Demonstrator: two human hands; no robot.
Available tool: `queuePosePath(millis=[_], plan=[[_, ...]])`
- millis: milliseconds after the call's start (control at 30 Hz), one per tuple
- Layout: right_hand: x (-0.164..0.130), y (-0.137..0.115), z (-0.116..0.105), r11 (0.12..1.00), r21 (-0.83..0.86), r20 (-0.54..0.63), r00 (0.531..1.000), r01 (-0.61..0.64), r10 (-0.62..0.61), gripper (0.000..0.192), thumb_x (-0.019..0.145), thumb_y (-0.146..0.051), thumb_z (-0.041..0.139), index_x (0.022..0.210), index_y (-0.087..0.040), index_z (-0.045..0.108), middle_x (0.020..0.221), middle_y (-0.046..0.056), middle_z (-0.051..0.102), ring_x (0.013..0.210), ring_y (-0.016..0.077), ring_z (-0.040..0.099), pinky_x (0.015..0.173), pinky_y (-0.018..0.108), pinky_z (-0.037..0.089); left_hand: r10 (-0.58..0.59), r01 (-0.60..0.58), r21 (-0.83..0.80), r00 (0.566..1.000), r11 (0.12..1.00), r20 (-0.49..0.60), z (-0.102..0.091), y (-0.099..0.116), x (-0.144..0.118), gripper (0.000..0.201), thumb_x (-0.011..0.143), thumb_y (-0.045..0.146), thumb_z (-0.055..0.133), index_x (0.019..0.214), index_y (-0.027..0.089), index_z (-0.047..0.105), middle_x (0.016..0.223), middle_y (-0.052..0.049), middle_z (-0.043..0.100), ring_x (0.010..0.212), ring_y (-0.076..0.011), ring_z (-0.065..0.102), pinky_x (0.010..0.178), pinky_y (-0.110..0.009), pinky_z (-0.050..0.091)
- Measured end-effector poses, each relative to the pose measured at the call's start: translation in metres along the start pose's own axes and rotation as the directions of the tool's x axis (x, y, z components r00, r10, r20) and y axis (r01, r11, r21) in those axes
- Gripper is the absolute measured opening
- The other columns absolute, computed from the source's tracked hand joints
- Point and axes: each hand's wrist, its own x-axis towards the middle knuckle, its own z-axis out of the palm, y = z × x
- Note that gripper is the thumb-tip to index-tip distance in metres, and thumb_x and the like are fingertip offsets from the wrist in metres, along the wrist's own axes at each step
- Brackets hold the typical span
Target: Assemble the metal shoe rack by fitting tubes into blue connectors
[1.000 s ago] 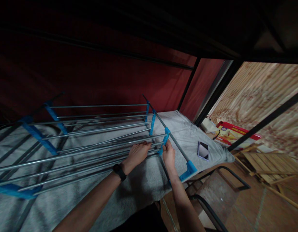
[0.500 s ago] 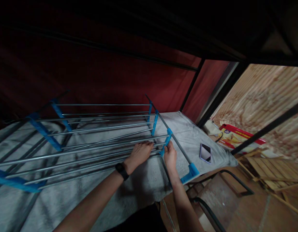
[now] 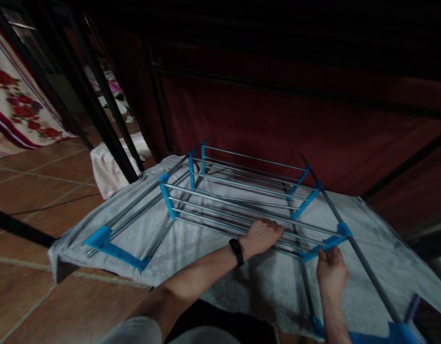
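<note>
A rack of grey metal rods (image 3: pixel 213 177) and blue plastic brackets (image 3: pixel 167 198) lies on its side on the grey cloth (image 3: pixel 220 277). My left hand (image 3: pixel 265 234), with a black band on its wrist, has its fingers curled over a metal rod near the rack's right end. Beside it, my right hand (image 3: pixel 333 272) pinches the lower edge of the blue bracket (image 3: pixel 326 243) where the rods end. The right fingertips are partly hidden behind the thumb. Two more blue brackets (image 3: pixel 306 203) join the rods farther back.
A red fabric wall (image 3: pixel 278 114) with dark bars rises behind the rack. Dark metal posts (image 3: pixel 95 95) stand at the left, near a flowered cloth (image 3: pixel 23 105) and a striped cloth (image 3: pixel 109 167). A phone (image 3: pixel 428 315) lies at the lower right. Tiled floor (image 3: pixel 45 191) shows at left.
My view has swung left, bringing the rack's left end and the floor into sight. Both hands stay at the rack's right end, close to the same bracket.
</note>
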Motion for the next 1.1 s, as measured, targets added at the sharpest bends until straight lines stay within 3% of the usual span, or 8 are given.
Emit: queuePosePath(millis=[200,333,433,500,633,733,933,1100], plan=[[0.000,-0.002,-0.002,0.999,-0.031,0.016,1.000,-0.019,0.019,0.039,0.082,-0.045,0.049,0.105,-0.018,0.065,0.094,0.015,0.073,0.090,0.0317,0.067,0.077,0.039,0.046,-0.016,0.017,-0.027,1.000,0.999,0.026,-0.003,0.000,0.002,0.023,0.103,0.029,0.044,0.105,0.015,0.062,0.098,-0.011,0.072,0.090,-0.0232,0.070,0.075,-0.035,0.054],[0.000,-0.011,-0.001,0.992,0.102,0.035,0.997,-0.073,0.069,0.047,0.082,-0.047,0.051,0.114,-0.016,0.065,0.102,0.016,0.073,0.098,0.0322,0.067,0.088,0.042,0.048,0.020,-0.020,0.001,0.999,1.000,-0.035,-0.017,0.006,-0.003,0.023,0.101,0.017,0.043,0.115,0.013,0.061,0.112,-0.012,0.070,0.105,-0.0223,0.066,0.092,-0.037,0.050],[-0.008,-0.018,-0.001,0.958,0.276,0.070,0.996,-0.076,0.059,0.064,0.082,-0.046,0.052,0.137,-0.012,0.053,0.126,0.019,0.066,0.115,0.0309,0.063,0.100,0.042,0.047,0.148,-0.149,0.006,0.978,0.989,-0.145,-0.021,0.016,-0.030,0.036,0.101,0.012,0.041,0.134,0.017,0.054,0.135,-0.011,0.062,0.130,-0.0214,0.054,0.112,-0.040,0.038],[-0.021,-0.019,0.000,0.946,0.313,0.030,0.996,-0.086,0.081,0.075,0.083,-0.045,0.051,0.150,-0.012,0.038,0.145,0.020,0.052,0.129,0.0302,0.055,0.108,0.044,0.043,0.181,-0.188,-0.039,0.974,0.982,-0.138,-0.012,0.018,-0.063,0.036,0.101,0.013,0.043,0.134,0.020,0.056,0.136,-0.008,0.063,0.132,-0.0206,0.051,0.117,-0.040,0.034],[-0.063,-0.002,0.011,0.952,0.298,-0.036,0.996,-0.062,0.077,0.074,0.086,-0.039,0.047,0.154,-0.014,0.030,0.155,0.020,0.038,0.140,0.0293,0.043,0.118,0.050,0.033,0.009,-0.010,-0.111,1.000,0.994,-0.007,0.031,-0.005,-0.130,0.043,0.097,0.009,0.044,0.135,0.021,0.059,0.138,-0.009,0.063,0.130,-0.0228,0.054,0.115,-0.042,0.038],[-0.091,0.017,0.026,0.959,0.273,0.010,0.997,-0.080,0.080,0.070,0.084,-0.033,0.048,0.150,-0.016,0.034,0.154,0.018,0.038,0.146,0.0277,0.034,0.121,0.051,0.029,-0.204,0.202,-0.074,0.979,0.977,-0.022,0.057,-0.030,-0.151,0.046,0.098,0.011,0.038,0.141,0.016,0.056,0.142,-0.014,0.058,0.132,-0.0282,0.052,0.112,-0.047,0.040],[-0.091,0.036,0.047,0.940,0.295,0.054,0.985,-0.172,0.163,0.069,0.076,-0.027,0.048,0.144,-0.015,0.044,0.149,0.017,0.046,0.144,0.0278,0.038,0.120,0.054,0.031,-0.269,0.269,-0.032,0.963,0.963,0.023,0.062,-0.060,-0.142,0.044,0.101,0.020,0.036,0.140,0.015,0.057,0.138,-0.015,0.062,0.129,-0.0301,0.055,0.114,-0.050,0.037],[-0.079,0.037,0.054,0.945,0.283,0.154,0.980,-0.166,0.126,0.066,0.079,-0.029,0.045,0.143,-0.011,0.048,0.142,0.018,0.055,0.127,0.0287,0.057,0.112,0.050,0.043,-0.301,0.305,-0.012,0.944,0.952,0.135,0.065,-0.071,-0.132,0.049,0.095,0.006,0.033,0.135,0.014,0.061,0.132,-0.014,0.067,0.122,-0.0275,0.060,0.109,-0.046,0.042]])
